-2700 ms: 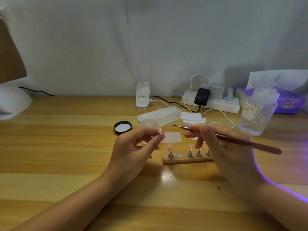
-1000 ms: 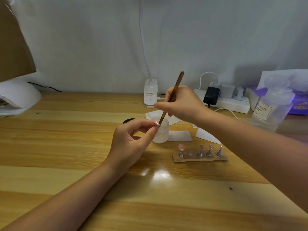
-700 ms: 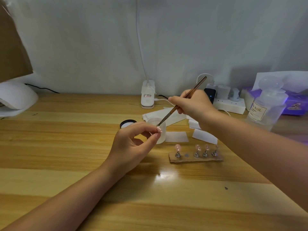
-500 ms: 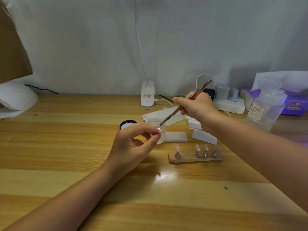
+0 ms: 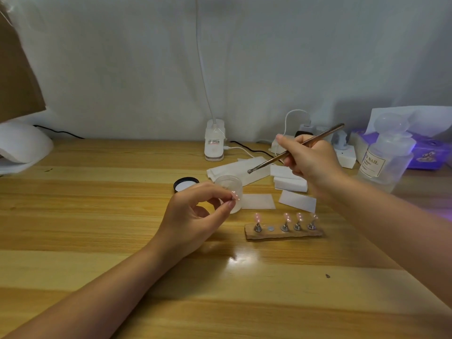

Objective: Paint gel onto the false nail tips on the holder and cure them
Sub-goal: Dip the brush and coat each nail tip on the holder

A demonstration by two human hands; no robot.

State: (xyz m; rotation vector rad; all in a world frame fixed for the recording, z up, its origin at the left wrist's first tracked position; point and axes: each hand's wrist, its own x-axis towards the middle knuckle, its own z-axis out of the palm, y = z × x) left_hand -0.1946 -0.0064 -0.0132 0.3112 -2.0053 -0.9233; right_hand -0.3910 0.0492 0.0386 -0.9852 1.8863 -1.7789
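The task looks only in its middle: the left hand (image 5: 195, 216) pinches one nail tip (image 5: 235, 195), off the holder (image 5: 283, 234) at 3 o'clock from it. The right hand (image 5: 310, 159) grips one brush (image 5: 293, 149) above the open gel jar (image 5: 230, 192). Four tips stand on the holder, one place is bare. Curing is probably not yet done; the lamp (image 5: 22, 143) sits far at 9 o'clock

The brush (image 5: 293, 152) has lifted out of the jar (image 5: 230, 192).
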